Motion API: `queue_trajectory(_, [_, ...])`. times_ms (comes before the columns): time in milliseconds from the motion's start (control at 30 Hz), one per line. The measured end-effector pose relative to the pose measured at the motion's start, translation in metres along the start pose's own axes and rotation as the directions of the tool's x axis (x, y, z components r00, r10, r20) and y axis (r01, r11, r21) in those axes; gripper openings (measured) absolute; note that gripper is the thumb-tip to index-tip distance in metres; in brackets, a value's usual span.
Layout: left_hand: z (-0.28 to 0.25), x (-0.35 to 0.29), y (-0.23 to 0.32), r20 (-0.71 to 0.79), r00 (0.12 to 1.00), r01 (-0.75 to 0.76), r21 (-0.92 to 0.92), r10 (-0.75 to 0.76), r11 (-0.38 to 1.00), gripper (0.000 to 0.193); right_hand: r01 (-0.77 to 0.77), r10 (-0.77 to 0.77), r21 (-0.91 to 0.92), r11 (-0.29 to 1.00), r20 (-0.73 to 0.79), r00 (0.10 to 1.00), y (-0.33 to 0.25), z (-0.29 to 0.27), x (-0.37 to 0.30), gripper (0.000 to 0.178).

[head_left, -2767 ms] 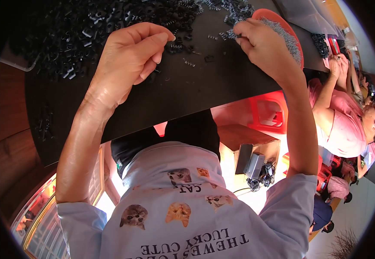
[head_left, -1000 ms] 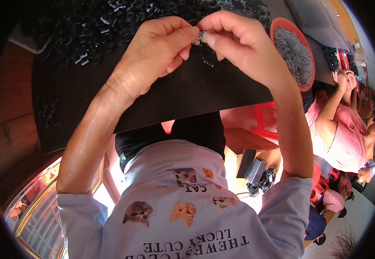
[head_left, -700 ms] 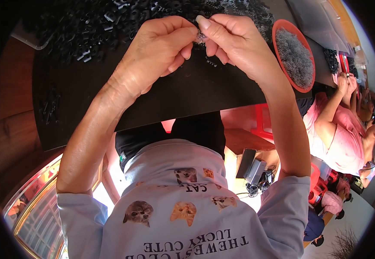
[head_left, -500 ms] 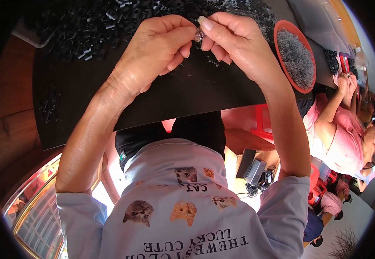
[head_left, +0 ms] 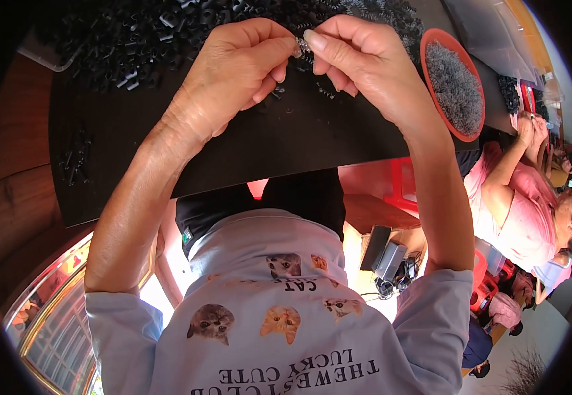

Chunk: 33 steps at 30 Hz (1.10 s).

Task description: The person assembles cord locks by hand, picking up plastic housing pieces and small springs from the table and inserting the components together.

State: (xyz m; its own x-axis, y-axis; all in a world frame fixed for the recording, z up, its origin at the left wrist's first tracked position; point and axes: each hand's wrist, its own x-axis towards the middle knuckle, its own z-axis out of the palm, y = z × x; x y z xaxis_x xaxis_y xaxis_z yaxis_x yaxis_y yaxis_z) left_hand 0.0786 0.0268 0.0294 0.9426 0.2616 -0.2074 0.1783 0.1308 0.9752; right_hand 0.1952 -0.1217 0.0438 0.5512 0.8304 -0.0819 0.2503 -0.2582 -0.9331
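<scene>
Shiny coil (head_left: 303,45) pinched by left hand (head_left: 238,69) and right hand (head_left: 361,60), curved black parts (head_left: 124,49) heaped, smooth dark tabletop (head_left: 266,145), orange bowl (head_left: 449,36) of fine grey springs (head_left: 455,89), brown box (head_left: 379,212) below.

Printed lettering (head_left: 249,376) on the pale shirt (head_left: 266,293): dark capitals, inverted in view; 1 short row among cat faces (head_left: 280,323), 2 longer rows nearer the lower edge.

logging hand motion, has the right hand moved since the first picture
Yes: the right hand has moved left, away from the orange bowl it overlapped then.
</scene>
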Motion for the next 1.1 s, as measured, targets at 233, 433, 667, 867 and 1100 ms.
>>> queue_trajectory(233, [0.0,0.001,-0.001,-0.011,1.0,0.012,0.021,-0.012,1.0,0.016,-0.099,0.1,-0.069,0.993,0.021,0.995,-0.007,-0.003,0.0,0.025])
queue_trajectory(433, [0.0,0.002,-0.001,-0.022,1.0,-0.005,0.046,0.006,0.999,0.017,-0.023,0.023,-0.029,0.999,0.017,1.0,0.001,0.0,0.001,0.027])
queue_trajectory(667, [-0.001,0.002,-0.002,-0.018,1.0,0.005,0.061,-0.004,0.998,0.017,-0.265,0.265,-0.055,0.963,-0.004,0.964,-0.023,-0.001,0.004,0.021])
queue_trajectory(867, [0.001,0.001,0.006,-0.029,1.0,-0.005,0.092,0.008,0.996,0.018,-0.174,0.172,-0.183,0.968,-0.026,0.985,-0.019,-0.006,-0.006,0.028])
queue_trajectory(1100, [-0.006,0.0,-0.002,-0.012,0.998,-0.057,0.078,0.059,0.995,0.022,0.01,0.02,-0.576,0.818,0.046,0.999,-0.011,-0.05,-0.078,0.026])
